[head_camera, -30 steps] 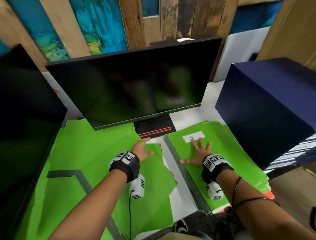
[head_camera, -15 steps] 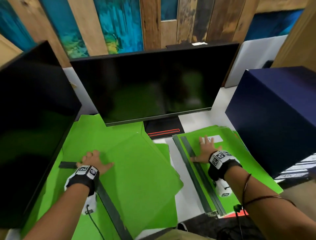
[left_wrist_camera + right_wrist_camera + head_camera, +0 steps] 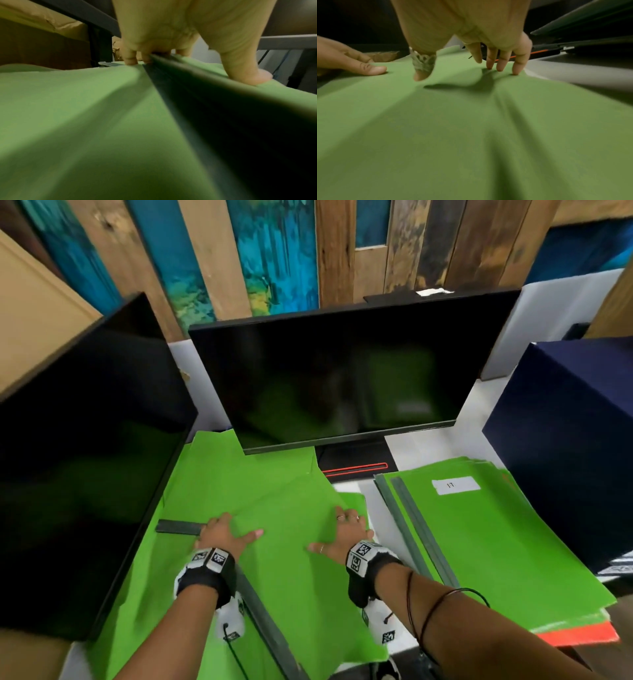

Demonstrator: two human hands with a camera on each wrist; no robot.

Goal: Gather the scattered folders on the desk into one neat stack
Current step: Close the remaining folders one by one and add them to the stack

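Note:
A loose green folder [image 3: 291, 546] lies on top of other spread green folders [image 3: 212, 477] at the middle of the desk. My left hand [image 3: 227, 530] grips its left edge by the grey spine: the thumb [image 3: 247, 75] is on top and the fingers [image 3: 130, 59] curl under. My right hand [image 3: 342, 534] rests on the same folder's right side, with spread fingertips [image 3: 500, 67] pressing down on the green cover [image 3: 471, 135]. To the right sits a stack of green folders [image 3: 496, 542] with a white label [image 3: 455, 485] and an orange folder [image 3: 579, 635] at its bottom.
A black monitor [image 3: 342, 378] stands behind the folders on a stand [image 3: 352, 465] with a red line. A second dark screen [image 3: 78, 457] hems in the left side. A navy box [image 3: 565, 440] borders the stack on the right. White desk [image 3: 370, 498] shows between the two folder groups.
My right hand has left the labelled stack and come left onto the middle folder. My left hand went from the folder's far corner to its left edge and took hold there.

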